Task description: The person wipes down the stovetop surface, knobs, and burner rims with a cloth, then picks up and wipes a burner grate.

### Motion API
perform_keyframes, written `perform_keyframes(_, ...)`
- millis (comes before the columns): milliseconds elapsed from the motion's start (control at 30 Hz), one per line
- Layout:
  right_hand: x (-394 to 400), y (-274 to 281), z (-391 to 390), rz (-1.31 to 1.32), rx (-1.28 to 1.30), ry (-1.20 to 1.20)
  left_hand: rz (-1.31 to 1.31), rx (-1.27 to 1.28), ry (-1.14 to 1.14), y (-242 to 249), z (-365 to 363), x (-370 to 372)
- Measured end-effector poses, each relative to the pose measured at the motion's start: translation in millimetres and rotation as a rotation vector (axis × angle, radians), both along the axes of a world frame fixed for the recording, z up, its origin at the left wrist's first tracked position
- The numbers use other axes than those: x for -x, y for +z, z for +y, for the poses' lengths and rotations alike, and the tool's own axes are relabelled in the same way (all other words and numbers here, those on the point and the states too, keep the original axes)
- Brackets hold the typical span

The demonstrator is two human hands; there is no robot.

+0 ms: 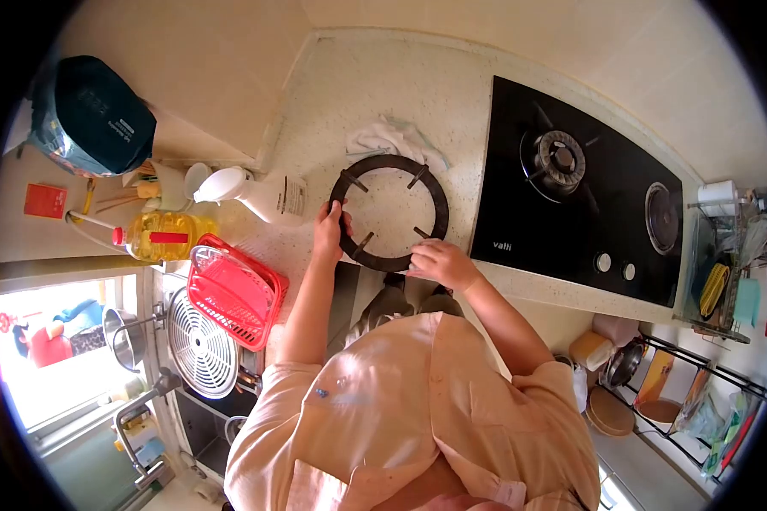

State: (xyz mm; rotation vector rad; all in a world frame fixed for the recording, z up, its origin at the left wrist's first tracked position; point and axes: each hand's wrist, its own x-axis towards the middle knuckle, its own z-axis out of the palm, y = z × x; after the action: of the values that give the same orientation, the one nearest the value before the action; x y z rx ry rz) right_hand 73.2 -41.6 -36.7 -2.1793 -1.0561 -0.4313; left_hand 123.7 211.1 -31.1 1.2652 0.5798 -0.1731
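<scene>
A round black pan support (pixel 441 204) with short inward prongs is held up over the front of the counter. My left hand (pixel 331 230) grips its left side, fingers wrapped round the rim. At the lower right of the ring, my right hand (pixel 441 262) has its fingers closed on the rim; part of its grip is hidden. Just behind the ring lies a crumpled white cloth (pixel 392 136) on the speckled counter (pixel 332 94). To the right is a black glass gas hob (pixel 520 213), its left burner (pixel 558 162) bare of a support.
Left of the ring stand a white spray bottle (pixel 264 194), a yellow oil bottle (pixel 160 237) and a red plastic basket (pixel 239 294) by the sink. A dark teal bag (pixel 102 115) sits at the far left. A wire rack (pixel 714 264) borders the hob's right end.
</scene>
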Motion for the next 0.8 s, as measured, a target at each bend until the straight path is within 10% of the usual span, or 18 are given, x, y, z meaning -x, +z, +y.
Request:
perform_keyframes(233, -24, -19, -13, 0.786, -0.943, -0.965, -0.075, -0.266, 0.023, -37, 0, 7)
perform_keyframes(533, -43, -5, 7, 0.406, -0.157, -0.724, -0.118, -1.213, -0.108, -17, -13, 0)
perform_keyframes(800, 8, -5, -2, 0.38, 0.157, -0.583, -0.281, -1.277, -0.062, -26, -9, -4)
